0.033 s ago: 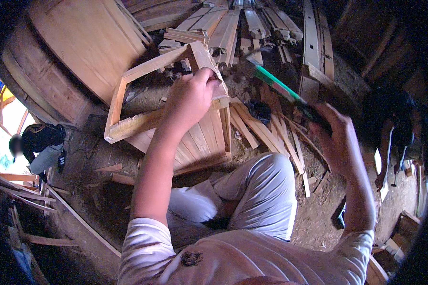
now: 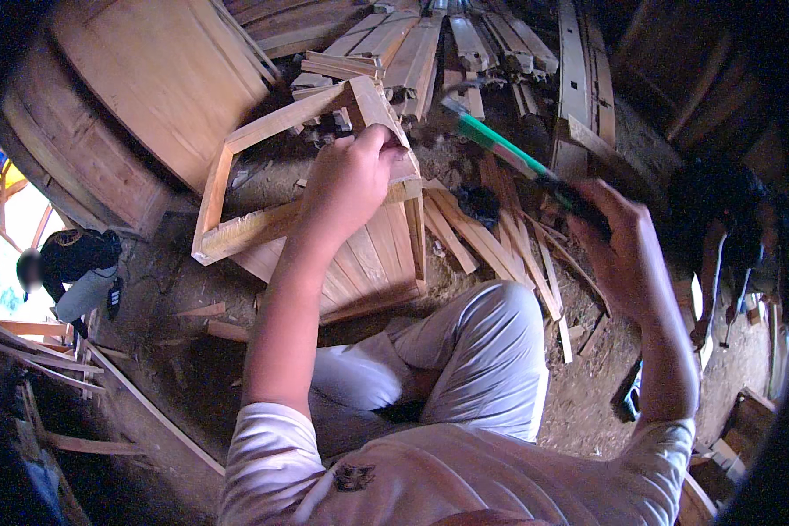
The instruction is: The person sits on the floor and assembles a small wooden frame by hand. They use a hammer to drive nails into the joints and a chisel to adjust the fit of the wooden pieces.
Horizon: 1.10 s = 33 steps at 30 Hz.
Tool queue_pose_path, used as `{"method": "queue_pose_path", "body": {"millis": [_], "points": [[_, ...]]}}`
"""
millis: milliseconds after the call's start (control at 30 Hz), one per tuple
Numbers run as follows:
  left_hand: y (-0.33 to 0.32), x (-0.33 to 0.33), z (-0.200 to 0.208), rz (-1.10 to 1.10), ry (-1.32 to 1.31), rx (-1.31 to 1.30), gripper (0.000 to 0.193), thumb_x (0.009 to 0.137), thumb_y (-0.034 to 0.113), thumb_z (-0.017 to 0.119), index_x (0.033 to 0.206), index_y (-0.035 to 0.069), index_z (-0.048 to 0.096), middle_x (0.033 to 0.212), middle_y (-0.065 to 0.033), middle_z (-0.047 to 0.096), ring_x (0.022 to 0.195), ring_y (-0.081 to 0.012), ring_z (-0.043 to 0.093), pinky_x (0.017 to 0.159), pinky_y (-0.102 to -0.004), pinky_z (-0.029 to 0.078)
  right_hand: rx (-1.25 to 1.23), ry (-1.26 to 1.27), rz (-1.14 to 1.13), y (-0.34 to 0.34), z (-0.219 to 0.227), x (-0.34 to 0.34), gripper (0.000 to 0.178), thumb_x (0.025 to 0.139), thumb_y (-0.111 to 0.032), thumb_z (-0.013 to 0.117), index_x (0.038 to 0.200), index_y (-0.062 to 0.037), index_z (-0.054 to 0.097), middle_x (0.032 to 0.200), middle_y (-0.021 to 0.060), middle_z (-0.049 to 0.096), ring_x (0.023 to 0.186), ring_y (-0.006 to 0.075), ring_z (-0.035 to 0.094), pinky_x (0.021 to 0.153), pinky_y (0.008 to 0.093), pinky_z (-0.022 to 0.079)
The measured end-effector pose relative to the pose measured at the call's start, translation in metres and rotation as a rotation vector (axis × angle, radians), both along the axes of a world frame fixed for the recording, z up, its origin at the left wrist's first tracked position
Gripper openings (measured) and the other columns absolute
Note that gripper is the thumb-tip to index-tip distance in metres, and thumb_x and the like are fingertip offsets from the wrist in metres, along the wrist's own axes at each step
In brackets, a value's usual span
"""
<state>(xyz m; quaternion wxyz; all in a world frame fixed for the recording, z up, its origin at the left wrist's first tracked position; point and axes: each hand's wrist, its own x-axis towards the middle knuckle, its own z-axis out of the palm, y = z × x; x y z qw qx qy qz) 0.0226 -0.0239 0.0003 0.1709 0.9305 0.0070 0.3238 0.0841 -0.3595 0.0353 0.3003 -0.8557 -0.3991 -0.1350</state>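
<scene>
Left fingers [image 2: 379, 137] pinched closed at wooden frame [image 2: 263, 228], 11 o'clock, contents hidden | right fingers [image 2: 621, 209] grip hammer [image 2: 500, 140], 1 o'clock | sides look joined, work unfinished

One hammer [image 2: 502, 145], one wooden frame [image 2: 256, 230]

Left grip [image 2: 352, 171]: fingertips hidden, contents unclear. Hammer [image 2: 500, 145]: head blurred. Stacked boards [image 2: 425, 57]: cut by top edge.

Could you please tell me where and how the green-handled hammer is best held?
Probably by the dark end of its handle, from the person's right, where the right hand holds it: the long handle slants that way, its head at the opposite end.
</scene>
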Motion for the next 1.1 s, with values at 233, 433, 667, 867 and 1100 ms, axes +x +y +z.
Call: {"method": "queue_pose_path", "body": {"millis": [233,433,667,867,1100], "points": [[-0.004,-0.005,0.006,-0.023,0.003,-0.052,0.024,0.100,0.022,0.062,0.097,-0.001,0.068,0.084,-0.0255,0.070,0.083,-0.0436,0.071,0.072,-0.0493,0.056,-0.009,-0.007,0.099,0.031,0.048,-0.002,0.046,0.092,-0.002,0.063,0.138,-0.0035,0.062,0.113,0.0231,0.073,0.100,0.0267,0.074,0.090,0.0357,0.054],[-0.009,0.000,-0.002,0.024,-0.056,-0.086,0.025,0.098,0.025,0.063,0.094,0.001,0.068,0.082,-0.0250,0.070,0.082,-0.0433,0.072,0.071,-0.0490,0.057,-0.105,-0.134,0.135,0.034,0.054,-0.001,0.046,0.093,-0.003,0.063,0.139,-0.0041,0.062,0.099,0.0219,0.073,0.077,0.0281,0.069,0.079,0.0371,0.054],[-0.009,0.000,-0.005,0.019,-0.138,-0.072,0.019,0.094,0.020,0.062,0.092,0.003,0.070,0.083,-0.0225,0.072,0.078,-0.0419,0.072,0.070,-0.0499,0.058,-0.160,-0.095,0.086,0.046,0.066,-0.003,0.045,0.093,-0.004,0.064,0.137,-0.0035,0.063,0.096,0.0238,0.073,0.078,0.0342,0.072,0.075,0.0389,0.055],[-0.005,0.003,-0.011,0.024,-0.155,-0.108,0.015,0.094,0.020,0.064,0.093,0.005,0.069,0.083,-0.0206,0.072,0.080,-0.0393,0.073,0.069,-0.0468,0.058,-0.230,-0.112,0.041,0.047,0.066,-0.010,0.042,0.093,-0.004,0.064,0.136,-0.0039,0.065,0.101,0.0250,0.073,0.086,0.0345,0.074,0.080,0.0390,0.056],[-0.006,0.004,-0.013,0.043,-0.135,-0.115,0.014,0.094,0.019,0.065,0.092,0.006,0.070,0.084,-0.0198,0.073,0.078,-0.0367,0.074,0.069,-0.0453,0.059,-0.072,-0.128,0.084,0.045,0.060,-0.007,0.042,0.094,-0.003,0.062,0.137,-0.0025,0.063,0.115,0.0249,0.072,0.106,0.0334,0.073,0.091,0.0388,0.055]]}}
